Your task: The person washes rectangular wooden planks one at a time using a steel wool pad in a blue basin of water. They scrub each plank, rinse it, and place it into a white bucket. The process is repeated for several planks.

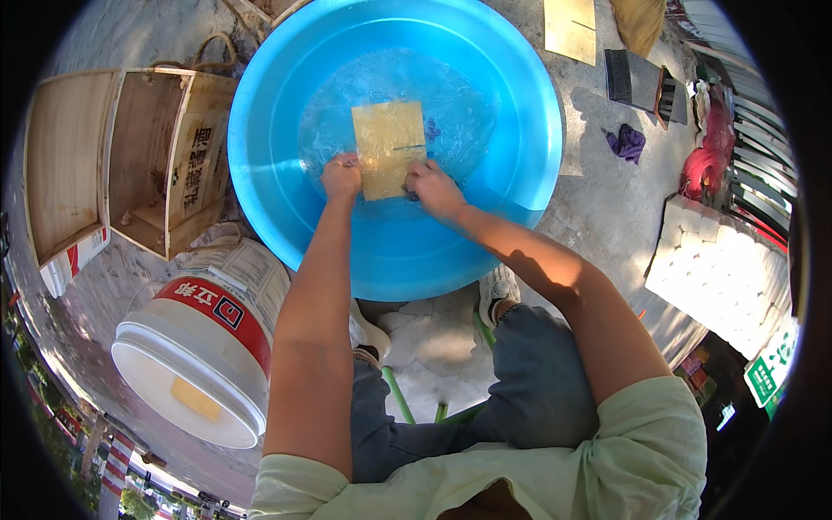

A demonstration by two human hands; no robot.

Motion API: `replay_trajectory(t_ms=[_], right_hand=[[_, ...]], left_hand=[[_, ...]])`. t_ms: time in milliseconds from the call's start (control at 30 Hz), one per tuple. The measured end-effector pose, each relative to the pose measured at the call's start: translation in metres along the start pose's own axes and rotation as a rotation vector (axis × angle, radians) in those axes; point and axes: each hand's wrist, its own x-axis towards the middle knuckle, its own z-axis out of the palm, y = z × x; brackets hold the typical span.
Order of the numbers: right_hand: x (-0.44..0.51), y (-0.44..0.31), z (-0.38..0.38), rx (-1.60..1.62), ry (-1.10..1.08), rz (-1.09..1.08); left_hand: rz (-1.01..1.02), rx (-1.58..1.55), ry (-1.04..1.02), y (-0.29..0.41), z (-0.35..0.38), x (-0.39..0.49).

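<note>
A thin yellow board (pixel 390 146), roughly rectangular with a dark slit near its right edge, lies tilted in a large blue plastic basin (pixel 416 260). Shallow rippling water (pixel 455 97) surrounds it, and its surface looks wet. My left hand (pixel 342 177) grips the board's left edge near the lower corner. Along the lower right edge, the curled fingers of my right hand (pixel 437 190) hold the board. Something small and dark shows under those fingers; what it is cannot be made out. A small purple patch (pixel 431 130) is visible in the water right of the board.
An open wooden box (pixel 146 162) with rope handles stands left of the basin. Nearer is a white paint bucket (pixel 214 312) with a yellow piece (pixel 195 398) at its end. On the right lie another yellow board (pixel 570 29), a purple cloth (pixel 627 143) and a pale cushion (pixel 718 266).
</note>
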Motion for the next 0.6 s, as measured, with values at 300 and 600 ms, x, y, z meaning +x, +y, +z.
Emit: replay_trajectory(t_ms=[300, 600], right_hand=[[0.093, -0.019, -0.024, 0.315, 0.147, 0.059], [0.097, -0.034, -0.005, 0.018, 0.18, -0.118]], left_hand=[[-0.043, -0.152, -0.081, -0.019, -0.002, 0.011], [-0.229, -0.447, -0.172, 0.01, -0.016, -0.006]])
